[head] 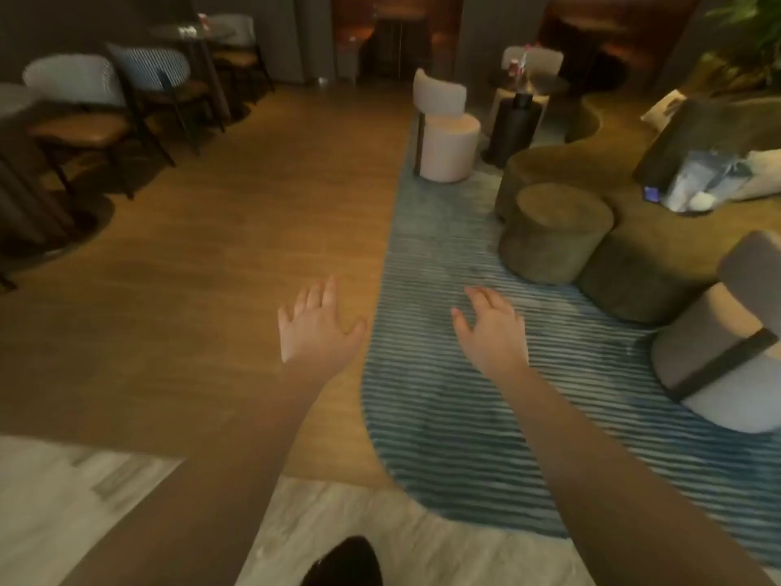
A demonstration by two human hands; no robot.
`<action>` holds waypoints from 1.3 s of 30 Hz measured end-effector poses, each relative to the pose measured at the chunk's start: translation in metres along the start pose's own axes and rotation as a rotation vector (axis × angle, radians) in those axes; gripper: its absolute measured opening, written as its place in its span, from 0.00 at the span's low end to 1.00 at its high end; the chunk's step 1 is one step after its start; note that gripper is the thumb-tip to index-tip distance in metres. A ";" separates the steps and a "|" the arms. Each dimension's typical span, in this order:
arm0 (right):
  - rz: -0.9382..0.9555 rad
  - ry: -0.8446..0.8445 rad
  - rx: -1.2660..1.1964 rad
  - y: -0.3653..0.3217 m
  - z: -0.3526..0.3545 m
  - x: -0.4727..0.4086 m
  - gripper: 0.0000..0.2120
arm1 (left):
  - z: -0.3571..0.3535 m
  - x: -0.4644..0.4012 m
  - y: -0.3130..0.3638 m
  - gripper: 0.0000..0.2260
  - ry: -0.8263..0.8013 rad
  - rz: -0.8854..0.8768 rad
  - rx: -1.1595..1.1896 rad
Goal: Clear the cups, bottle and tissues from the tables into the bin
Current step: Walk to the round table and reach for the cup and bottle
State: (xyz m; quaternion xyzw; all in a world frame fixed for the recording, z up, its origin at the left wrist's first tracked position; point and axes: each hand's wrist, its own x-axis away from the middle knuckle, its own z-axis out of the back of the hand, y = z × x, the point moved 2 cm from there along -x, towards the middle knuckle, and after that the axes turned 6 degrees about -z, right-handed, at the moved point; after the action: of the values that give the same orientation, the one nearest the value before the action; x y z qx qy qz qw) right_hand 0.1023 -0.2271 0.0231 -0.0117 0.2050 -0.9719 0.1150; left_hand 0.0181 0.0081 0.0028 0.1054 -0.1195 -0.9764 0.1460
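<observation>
My left hand (319, 321) and my right hand (492, 325) reach forward over the floor, fingers spread, holding nothing. Far ahead on the right a small round table (545, 83) carries a bottle with a reddish label (516, 69) and something pink beside it. A tall black cylindrical bin (513, 126) stands on the floor just in front of that table. At the far left another round table (192, 32) bears small white things, perhaps cups or tissues, and something red; they are too blurred to tell apart.
Wooden floor runs ahead on the left, a blue striped rug (465, 395) on the right. Olive round poufs (553, 230) and a curved bench line the right; white stools (448, 145) stand ahead. Striped chairs (76, 103) crowd the left. A clear plastic bag (701, 184) lies on the bench.
</observation>
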 end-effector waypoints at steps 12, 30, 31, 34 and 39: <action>-0.089 -0.081 0.008 0.025 -0.102 -0.257 0.25 | -0.113 -0.264 -0.021 0.35 -0.116 -0.019 -0.017; -0.281 -0.004 -0.058 0.096 -0.086 -0.779 0.24 | -0.224 -0.801 0.065 0.35 -0.264 -0.164 0.018; -0.283 0.012 -0.061 0.107 -0.083 -0.817 0.24 | -0.236 -0.836 0.076 0.35 -0.260 -0.168 0.021; -0.272 0.043 -0.059 0.143 -0.063 -0.937 0.24 | -0.268 -0.946 0.111 0.34 -0.262 -0.171 0.038; -0.227 0.000 -0.009 0.184 -0.028 -1.116 0.25 | -0.305 -1.115 0.176 0.34 -0.293 -0.129 0.055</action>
State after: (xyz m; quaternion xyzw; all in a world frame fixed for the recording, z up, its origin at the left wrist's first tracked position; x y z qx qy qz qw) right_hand 1.2267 -0.1245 -0.0494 -0.0353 0.2068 -0.9777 0.0043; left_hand 1.1801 0.1288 -0.0491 -0.0266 -0.1592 -0.9850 0.0611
